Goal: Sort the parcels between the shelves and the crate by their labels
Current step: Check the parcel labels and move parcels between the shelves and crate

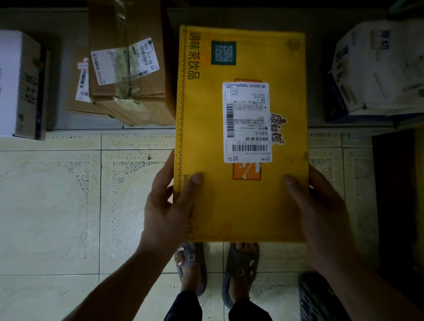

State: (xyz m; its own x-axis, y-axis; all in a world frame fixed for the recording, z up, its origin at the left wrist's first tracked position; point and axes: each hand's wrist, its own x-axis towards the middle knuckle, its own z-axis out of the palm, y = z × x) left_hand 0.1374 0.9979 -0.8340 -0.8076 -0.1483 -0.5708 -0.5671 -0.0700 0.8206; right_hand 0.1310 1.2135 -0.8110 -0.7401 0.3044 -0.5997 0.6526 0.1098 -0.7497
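Pale patterned tile floor (pixel 47 214) fills the lower frame. Yellow parcel (pixel 205 136) sits at frame centre, held flat above the floor, its far end reaching over the low shelf (pixel 58 113) along the top. On the shelf: brown taped box (pixel 146 100) just left of the parcel, white carton (pixel 4 81) upper left, blue-printed white box (pixel 380 68) upper right. Left hand (pixel 164 210) grips the parcel's near left edge, thumb on the top face; right hand (pixel 320 204) grips the near right edge likewise — fingers underneath hidden. White shipping label (pixel 247 122) on the top face, beyond both thumbs. Dark slotted crate (pixel 317 300) at lower right.
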